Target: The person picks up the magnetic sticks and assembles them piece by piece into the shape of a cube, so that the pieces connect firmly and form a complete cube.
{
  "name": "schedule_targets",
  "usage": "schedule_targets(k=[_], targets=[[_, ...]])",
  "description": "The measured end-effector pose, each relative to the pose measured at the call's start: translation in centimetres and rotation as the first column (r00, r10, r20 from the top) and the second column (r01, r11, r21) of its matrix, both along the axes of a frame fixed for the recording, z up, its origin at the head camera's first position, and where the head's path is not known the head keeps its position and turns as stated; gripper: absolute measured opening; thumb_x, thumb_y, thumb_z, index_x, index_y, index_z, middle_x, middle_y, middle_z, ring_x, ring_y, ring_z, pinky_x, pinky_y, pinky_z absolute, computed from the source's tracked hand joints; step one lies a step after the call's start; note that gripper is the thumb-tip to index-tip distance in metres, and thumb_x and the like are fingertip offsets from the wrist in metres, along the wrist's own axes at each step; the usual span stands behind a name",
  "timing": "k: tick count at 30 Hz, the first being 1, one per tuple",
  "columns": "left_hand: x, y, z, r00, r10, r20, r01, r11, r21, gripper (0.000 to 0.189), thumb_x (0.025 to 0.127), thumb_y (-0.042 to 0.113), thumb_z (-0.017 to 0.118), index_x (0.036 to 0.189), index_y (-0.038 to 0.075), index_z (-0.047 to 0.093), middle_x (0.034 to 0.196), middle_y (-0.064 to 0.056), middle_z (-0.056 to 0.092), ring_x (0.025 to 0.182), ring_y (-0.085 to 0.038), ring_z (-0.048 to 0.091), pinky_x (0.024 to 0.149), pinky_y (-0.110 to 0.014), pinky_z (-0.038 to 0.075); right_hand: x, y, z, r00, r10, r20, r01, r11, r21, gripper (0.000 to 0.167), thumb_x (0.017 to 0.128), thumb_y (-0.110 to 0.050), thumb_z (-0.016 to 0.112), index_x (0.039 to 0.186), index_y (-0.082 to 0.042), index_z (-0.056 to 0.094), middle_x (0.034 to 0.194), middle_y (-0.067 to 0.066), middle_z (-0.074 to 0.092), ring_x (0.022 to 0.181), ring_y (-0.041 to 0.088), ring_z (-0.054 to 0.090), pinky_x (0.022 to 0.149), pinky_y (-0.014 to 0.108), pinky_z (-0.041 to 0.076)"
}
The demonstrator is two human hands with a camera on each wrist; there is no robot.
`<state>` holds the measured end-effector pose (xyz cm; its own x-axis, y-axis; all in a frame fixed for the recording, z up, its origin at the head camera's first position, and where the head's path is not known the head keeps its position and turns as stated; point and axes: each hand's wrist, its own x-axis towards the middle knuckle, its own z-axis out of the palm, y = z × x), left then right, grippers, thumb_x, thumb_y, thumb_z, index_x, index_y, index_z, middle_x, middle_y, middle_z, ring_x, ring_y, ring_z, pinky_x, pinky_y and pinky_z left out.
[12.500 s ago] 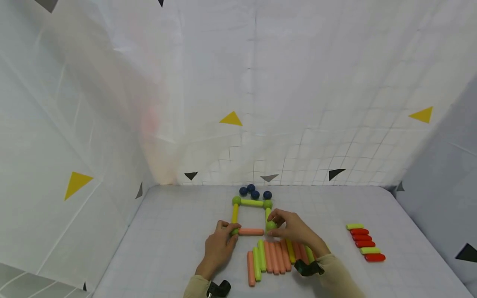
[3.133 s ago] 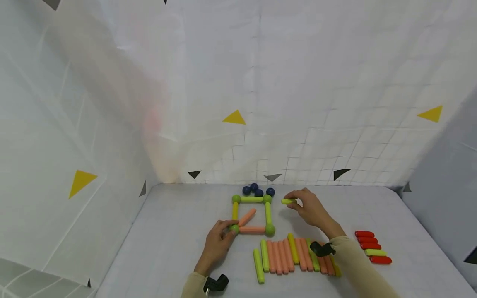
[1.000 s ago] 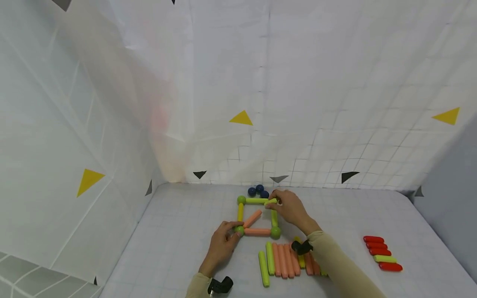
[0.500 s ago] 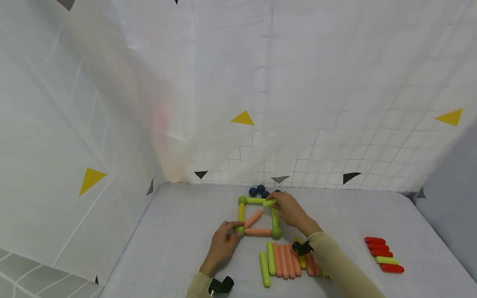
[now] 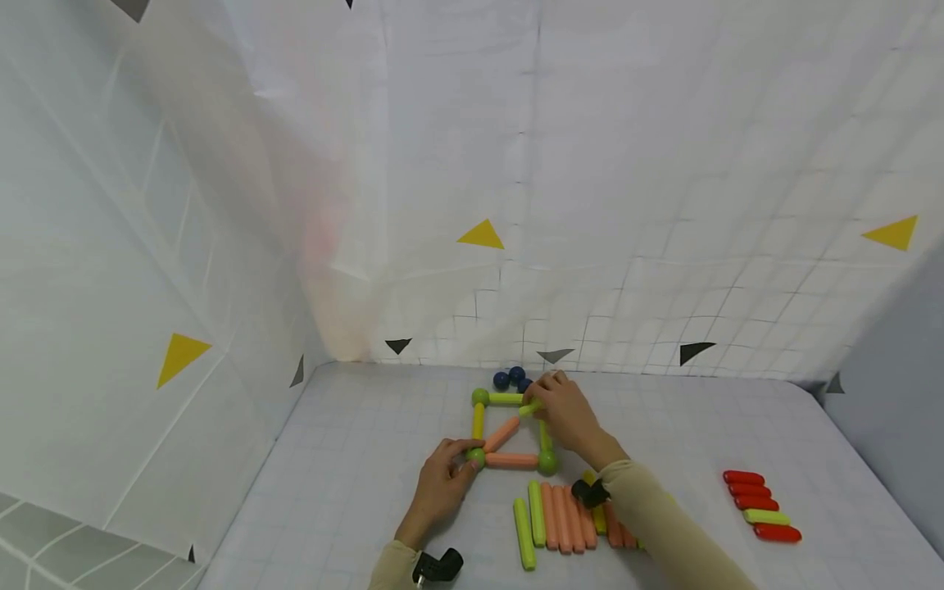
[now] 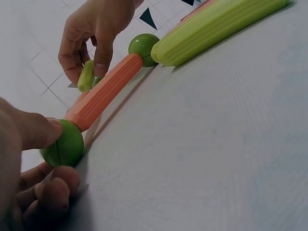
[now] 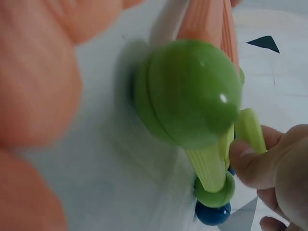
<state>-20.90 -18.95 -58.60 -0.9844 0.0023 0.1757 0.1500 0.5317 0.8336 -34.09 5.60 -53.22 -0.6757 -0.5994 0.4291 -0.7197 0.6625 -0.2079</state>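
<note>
A square of sticks and green balls lies mid-table in the head view, with a yellow stick (image 5: 478, 421) on its left and a salmon stick (image 5: 512, 460) along the near side. My left hand (image 5: 441, 485) pinches the near-left green ball (image 6: 65, 144) between thumb and fingers. From that ball a second salmon stick (image 5: 503, 434) slants inward across the square. Over the far-right corner, my right hand (image 5: 571, 416) pinches a short lime stick (image 7: 251, 129), its tip close to the slanting stick's free end. That hand hides the far-right ball in the head view. The near-right green ball (image 5: 547, 462) is untouched.
Several blue balls (image 5: 501, 380) sit behind the square. In front lies a row of salmon, lime and yellow sticks (image 5: 563, 518), partly under my right forearm. Short red sticks (image 5: 778, 533) and a short lime one (image 5: 767, 517) lie at the right.
A salmon stick now slants inside the square. A short lime stick from the right-hand group is in my right hand, which has moved left to the far-right corner. My left hand stays at its ball.
</note>
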Motion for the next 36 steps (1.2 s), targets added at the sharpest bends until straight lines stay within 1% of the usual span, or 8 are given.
schedule_targets(k=[4, 7, 12, 18, 27, 31, 33, 36], targets=[[0.0, 0.0, -0.1, 1.0, 0.001, 0.008, -0.001, 1.0, 0.004, 0.028, 0.105, 0.025, 0.067, 0.133, 0.027, 0.071, 0.114, 0.001, 0.065, 0.059, -0.002, 0.043, 0.054, -0.019, 0.04, 0.2, -0.5, -0.2, 0.998, -0.048, 0.033, 0.047, 0.998, 0.042, 0.027, 0.084, -0.001, 0.087, 0.101, -0.018, 0.074, 0.102, 0.005, 0.068, 0.097, 0.029, 0.053, 0.08, 0.048, 0.048], [0.0, 0.0, 0.0, 1.0, -0.001, 0.01, 0.001, 1.0, 0.003, 0.028, 0.105, 0.026, 0.067, 0.133, 0.028, 0.071, 0.115, 0.0, 0.065, 0.059, -0.002, 0.044, 0.053, -0.019, 0.04, 0.3, -0.9, -0.3, 0.996, -0.068, 0.062, 0.066, 0.997, 0.041, 0.026, 0.085, -0.001, 0.086, 0.102, -0.017, 0.075, 0.104, 0.005, 0.071, 0.099, 0.03, 0.055, 0.082, 0.051, 0.048], [0.0, -0.1, 0.0, 1.0, -0.004, 0.002, 0.004, 1.0, 0.0, 0.028, 0.105, 0.025, 0.068, 0.133, 0.027, 0.072, 0.116, -0.001, 0.065, 0.059, -0.002, 0.044, 0.053, -0.02, 0.041, 0.3, -1.1, -0.6, 0.996, -0.044, 0.075, 0.045, 0.999, -0.011, 0.023, 0.085, 0.0, 0.086, 0.102, -0.013, 0.077, 0.103, 0.007, 0.073, 0.098, 0.032, 0.061, 0.084, 0.055, 0.051], [0.0, -0.1, 0.1, 1.0, -0.003, 0.0, 0.003, 1.0, -0.008, 0.028, 0.105, 0.025, 0.067, 0.133, 0.026, 0.072, 0.114, 0.0, 0.065, 0.06, -0.001, 0.043, 0.053, -0.019, 0.04, 0.3, -1.0, -0.7, 0.996, -0.01, 0.087, 0.017, 0.997, -0.078, 0.023, 0.082, 0.0, 0.088, 0.102, -0.008, 0.078, 0.101, 0.009, 0.076, 0.094, 0.032, 0.065, 0.085, 0.052, 0.055], [0.0, 0.0, 0.1, 1.0, -0.009, -0.011, 0.009, 1.0, -0.006, 0.028, 0.106, 0.025, 0.067, 0.134, 0.024, 0.072, 0.113, 0.001, 0.064, 0.058, -0.001, 0.041, 0.053, -0.019, 0.039, 0.1, -0.4, -0.7, 0.977, -0.091, 0.193, 0.11, 0.99, -0.089, 0.026, 0.082, -0.007, 0.09, 0.105, -0.011, 0.079, 0.105, 0.009, 0.074, 0.103, 0.031, 0.063, 0.091, 0.05, 0.054], [0.1, 0.0, 0.1, 1.0, -0.01, -0.021, 0.01, 1.0, -0.003, 0.028, 0.106, 0.024, 0.067, 0.134, 0.023, 0.071, 0.113, 0.001, 0.065, 0.058, 0.0, 0.041, 0.053, -0.018, 0.039, -0.1, 0.0, -0.8, 0.965, -0.127, 0.23, 0.156, 0.981, -0.114, 0.035, 0.085, -0.012, 0.089, 0.118, -0.008, 0.076, 0.119, 0.015, 0.071, 0.113, 0.036, 0.062, 0.096, 0.053, 0.054], [0.1, 0.0, 0.0, 0.999, -0.009, -0.031, 0.009, 1.0, -0.003, 0.029, 0.106, 0.023, 0.067, 0.134, 0.023, 0.071, 0.113, 0.0, 0.065, 0.058, 0.0, 0.041, 0.053, -0.018, 0.039, -0.1, 0.4, -1.0, 0.956, -0.147, 0.254, 0.185, 0.974, -0.13, 0.047, 0.087, -0.017, 0.088, 0.129, -0.006, 0.071, 0.128, 0.02, 0.067, 0.12, 0.039, 0.061, 0.099, 0.055, 0.053], [0.0, -0.1, -0.1, 0.998, -0.001, -0.06, 0.002, 1.0, 0.005, 0.031, 0.104, 0.02, 0.069, 0.135, 0.02, 0.07, 0.117, -0.003, 0.068, 0.055, 0.002, 0.042, 0.05, -0.018, 0.04, -0.1, 0.9, -1.2, 0.937, -0.162, 0.31, 0.217, 0.965, -0.151, 0.064, 0.09, -0.021, 0.086, 0.145, -0.004, 0.059, 0.136, 0.025, 0.06, 0.121, 0.042, 0.059, 0.098, 0.058, 0.053]])
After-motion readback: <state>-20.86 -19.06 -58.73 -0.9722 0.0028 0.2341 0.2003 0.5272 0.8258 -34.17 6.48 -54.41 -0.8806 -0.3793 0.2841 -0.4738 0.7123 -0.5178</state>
